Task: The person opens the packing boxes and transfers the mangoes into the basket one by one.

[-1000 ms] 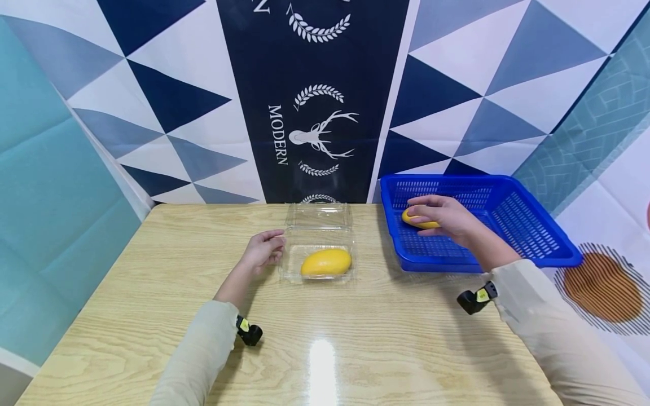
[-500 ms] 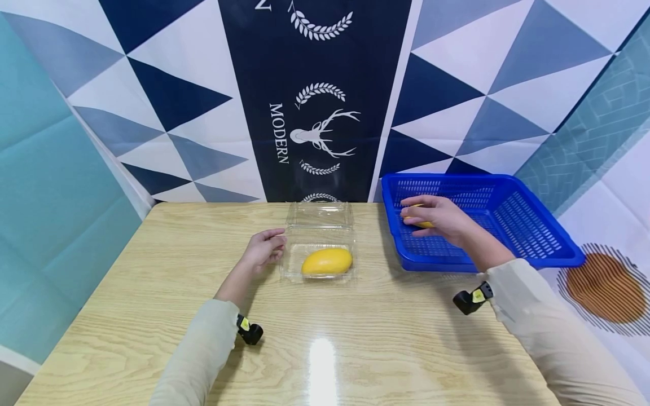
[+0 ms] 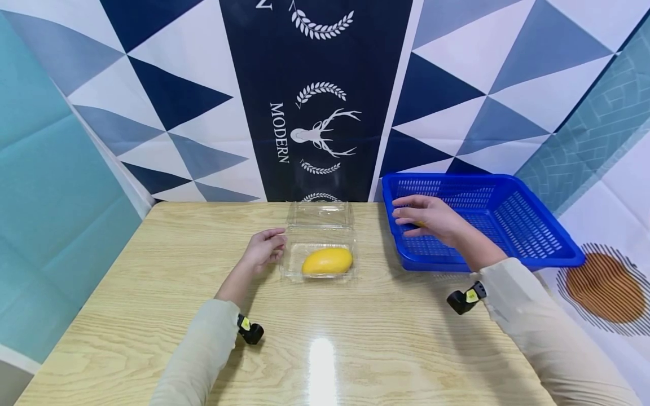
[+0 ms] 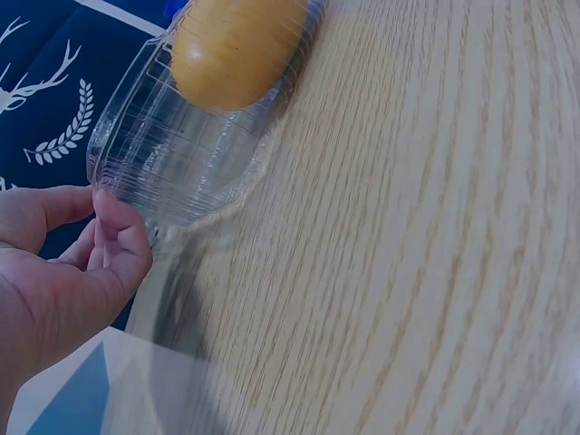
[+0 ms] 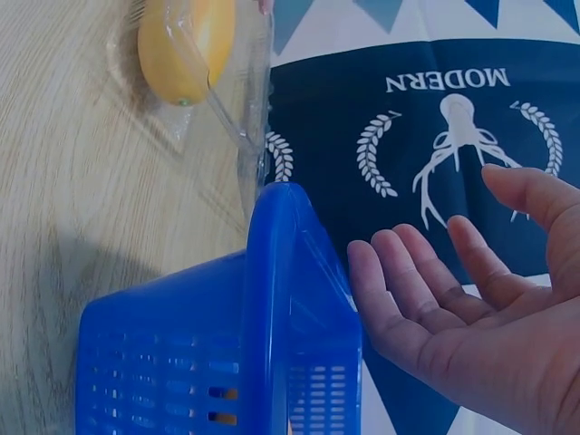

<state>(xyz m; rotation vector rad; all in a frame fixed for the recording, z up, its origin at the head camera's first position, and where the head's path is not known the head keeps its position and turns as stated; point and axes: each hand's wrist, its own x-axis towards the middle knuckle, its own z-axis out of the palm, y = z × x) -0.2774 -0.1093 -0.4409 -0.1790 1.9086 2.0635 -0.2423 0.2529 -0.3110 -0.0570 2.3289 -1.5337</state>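
A yellow mango [image 3: 327,261] lies in a clear plastic clamshell box [image 3: 293,260], whose lid stands raised at the back. My left hand [image 3: 263,249] is at the box's left side; in the left wrist view its thumb and fingers [image 4: 127,236] pinch the rim. Over the left part of a blue basket [image 3: 437,263] hovers my right hand [image 3: 430,219], fingers apart and slightly bent, holding nothing. Beneath it a second mango [image 3: 419,224] lies in the basket, mostly hidden by the hand. The right wrist view shows the bare palm [image 5: 507,362] beside the basket's rim.
The wooden table [image 3: 381,338] ends at a patterned wall cloth [image 3: 325,141] right behind the box and basket. The basket's tall rim stands to the right of the box, with a strip of table between them. A camera is strapped to each wrist.
My right hand has drifted left over the basket toward its left rim, covering more of the mango there. The left hand and the box have stayed in place.
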